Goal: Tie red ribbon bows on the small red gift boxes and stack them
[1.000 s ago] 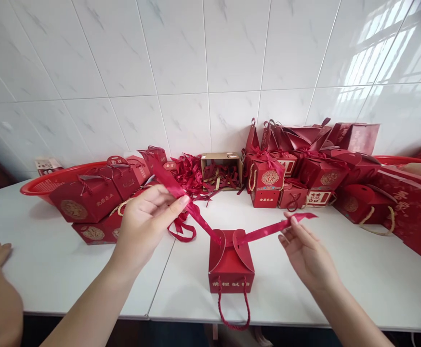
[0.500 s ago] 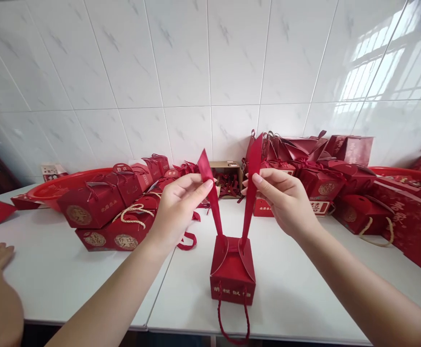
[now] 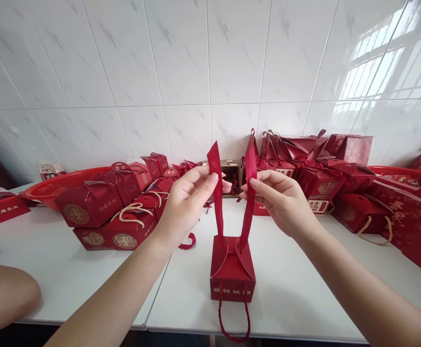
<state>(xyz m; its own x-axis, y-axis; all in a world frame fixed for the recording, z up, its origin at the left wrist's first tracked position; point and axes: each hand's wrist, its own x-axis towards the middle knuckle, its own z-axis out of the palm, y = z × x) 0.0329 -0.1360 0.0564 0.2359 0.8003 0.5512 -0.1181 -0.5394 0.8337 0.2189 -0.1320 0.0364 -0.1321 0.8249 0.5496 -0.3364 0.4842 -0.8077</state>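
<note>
A small red gift box (image 3: 232, 272) stands upright near the front edge of the white table, gold characters on its front. Its red cord handle (image 3: 249, 320) hangs down past the table edge. Two ends of a red ribbon (image 3: 218, 212) rise from slots in the box's curved top flaps. My left hand (image 3: 189, 200) pinches the left end between thumb and fingers, its tip sticking up above the grip. Opposite it, my right hand (image 3: 281, 200) pinches the other end the same way. Both ribbon ends are held up, slightly apart, above the box.
Stacked red gift boxes (image 3: 87, 205) stand at left beside a red plastic basin (image 3: 47, 190). More red boxes (image 3: 321, 183) crowd the right side. Behind my hands is an open cardboard box (image 3: 232, 168). Another person's arm (image 3: 11, 296) rests at the left table edge.
My hands have come slightly closer together, bringing the ribbon ends nearer each other. The other person's arm has shifted at left, and a red box there has moved right.
</note>
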